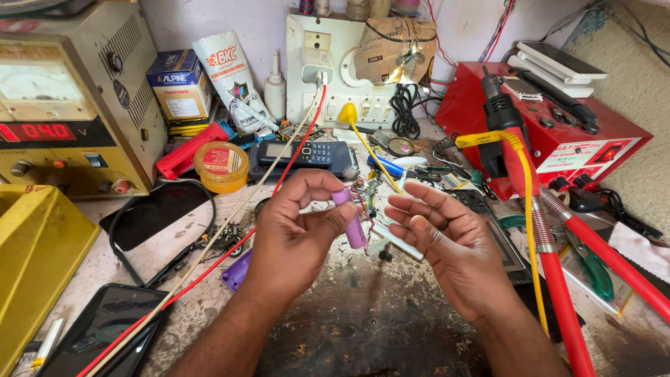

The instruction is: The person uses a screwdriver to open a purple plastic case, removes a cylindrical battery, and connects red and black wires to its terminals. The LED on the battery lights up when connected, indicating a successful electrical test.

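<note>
Left hand (296, 230) pinches purple cell (351, 220), long axis near-upright, tilted; right hand (447, 244) open, empty, just right, maybe touching the wires (368, 209).

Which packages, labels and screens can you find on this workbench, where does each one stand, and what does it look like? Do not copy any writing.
Cardboard box: back left, blue and white.
White pouch: leaning beside the box, red print.
Round tin: in front of them, yellow with a red label.
Power supply display: far left, red digits.
Keypad phone: centre back, dark, grey screen.
Smartphone: bottom left, black screen.
Red station label: right, white panel.
</note>
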